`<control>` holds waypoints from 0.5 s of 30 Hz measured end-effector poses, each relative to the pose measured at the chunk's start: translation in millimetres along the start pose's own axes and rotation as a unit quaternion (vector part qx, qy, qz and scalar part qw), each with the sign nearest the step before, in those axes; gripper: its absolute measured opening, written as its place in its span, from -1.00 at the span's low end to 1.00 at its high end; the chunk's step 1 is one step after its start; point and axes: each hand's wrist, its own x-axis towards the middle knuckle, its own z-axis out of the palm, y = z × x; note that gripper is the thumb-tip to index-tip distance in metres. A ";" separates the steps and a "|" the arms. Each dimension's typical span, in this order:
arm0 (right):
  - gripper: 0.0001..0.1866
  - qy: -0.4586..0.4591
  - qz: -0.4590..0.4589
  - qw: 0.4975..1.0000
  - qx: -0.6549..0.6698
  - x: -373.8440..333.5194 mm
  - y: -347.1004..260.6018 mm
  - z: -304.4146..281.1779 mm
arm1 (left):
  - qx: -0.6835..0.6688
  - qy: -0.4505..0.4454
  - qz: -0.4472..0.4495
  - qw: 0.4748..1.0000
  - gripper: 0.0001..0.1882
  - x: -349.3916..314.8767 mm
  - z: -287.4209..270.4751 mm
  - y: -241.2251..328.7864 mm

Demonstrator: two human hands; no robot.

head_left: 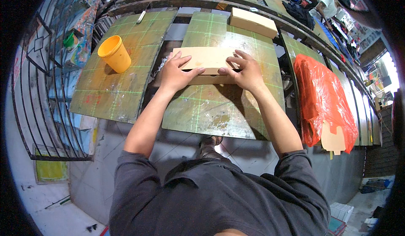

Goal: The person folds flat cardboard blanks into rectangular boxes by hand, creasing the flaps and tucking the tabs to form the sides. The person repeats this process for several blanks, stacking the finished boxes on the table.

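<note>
A long tan cardboard box (pixel 207 58) lies crosswise on the green-lined middle board (pixel 185 118). At its left end, my left hand (pixel 175 72) rests its fingers on the top flap, the thumb along the near edge. My right hand (pixel 247 71) has hold of the right end in the same way, thumb on the near edge and fingers over the top. A narrow dark gap shows under the flap's near edge between the thumbs. Beyond my right hand, a second long cardboard box (pixel 253 23) sits at the board's far right corner.
A yellow plastic cup (pixel 116 55) stands on the left board (pixel 97 94), with a small white-handled tool (pixel 141 17) behind it. To the right lies a red plastic bag (pixel 325 96) with a cut cardboard piece (pixel 332 138). Gaps separate the boards. Two people (pixel 327 8) are far right.
</note>
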 end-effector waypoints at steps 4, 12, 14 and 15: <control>-0.58 0.035 -0.013 0.999 -0.004 -2.4 0.0 4.3 | -0.002 0.042 0.029 0.999 -0.38 -2.7 3.1 -2.1; -0.59 0.077 -0.066 0.994 -0.036 -7.1 0.5 6.7 | 0.019 0.108 0.108 0.988 -0.40 -7.3 11.1 -8.4; -0.59 0.077 -0.061 0.995 -0.032 -6.9 0.5 6.7 | 0.019 0.110 0.128 0.986 -0.40 -6.2 11.3 -10.6; -0.59 0.077 -0.056 0.995 -0.025 -6.9 1.1 7.0 | 0.018 0.112 0.130 0.985 -0.40 -6.3 11.5 -11.3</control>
